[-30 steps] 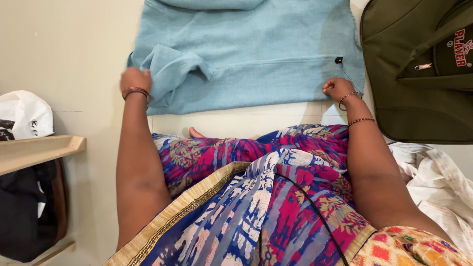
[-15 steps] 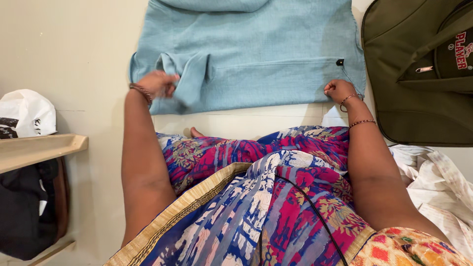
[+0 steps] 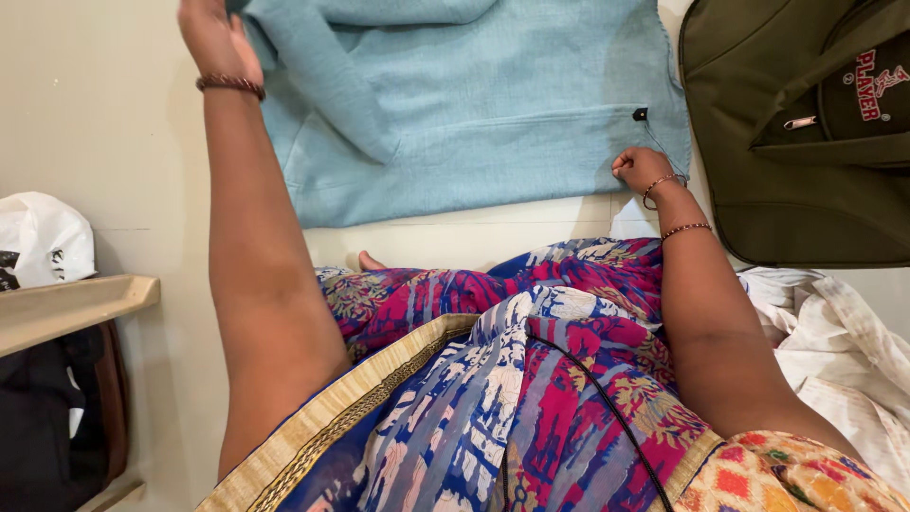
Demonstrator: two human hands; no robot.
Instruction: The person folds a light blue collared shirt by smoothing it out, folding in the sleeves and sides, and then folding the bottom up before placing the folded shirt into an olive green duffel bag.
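A light blue garment (image 3: 493, 104) lies flat on the pale floor (image 3: 104, 123) across the upper centre of the frame, its long axis running left to right. Left hand (image 3: 216, 40), upper left, grips its sleeve, stretched diagonally. Right hand (image 3: 641, 171) presses closed on the lower right hem, beside an olive bag (image 3: 806, 190).

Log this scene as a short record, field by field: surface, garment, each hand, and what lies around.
surface: pale floor
garment: light blue top spread flat, one sleeve folded in across it
left hand: at the garment's far left edge, fingers on the cloth
right hand: closed on the garment's near right corner
right of garment: olive green bag
near right: crumpled white cloth
left side: white plastic bag above a wooden shelf
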